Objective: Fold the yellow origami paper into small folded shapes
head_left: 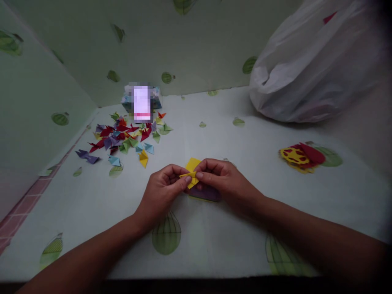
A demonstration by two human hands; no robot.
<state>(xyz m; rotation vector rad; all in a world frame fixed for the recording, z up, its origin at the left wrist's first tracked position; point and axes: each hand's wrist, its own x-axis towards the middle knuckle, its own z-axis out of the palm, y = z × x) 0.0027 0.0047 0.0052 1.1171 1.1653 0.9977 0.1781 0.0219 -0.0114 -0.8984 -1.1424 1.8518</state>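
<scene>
Between my two hands is a small piece of yellow origami paper (193, 164), partly folded, with one square corner pointing away from me. My left hand (168, 182) pinches its left side between thumb and fingers. On the other side, my right hand (222, 176) pinches the right part, thumb on top. Beneath the hands lies a small stack of paper (204, 193), purple on top with a yellow edge; the right hand partly covers it. Several folded paper cranes (122, 134) in red, purple, blue, green and yellow lie in a heap beyond my left hand.
Behind the cranes, a lit, blurred screen (142, 102) leans against a patterned box (157, 98). A large white plastic bag (294, 81) stands at the back right. Red and yellow paper cut-outs (301, 157) lie to the right on the balloon-printed table cover (122, 208). Walls close off the back and left.
</scene>
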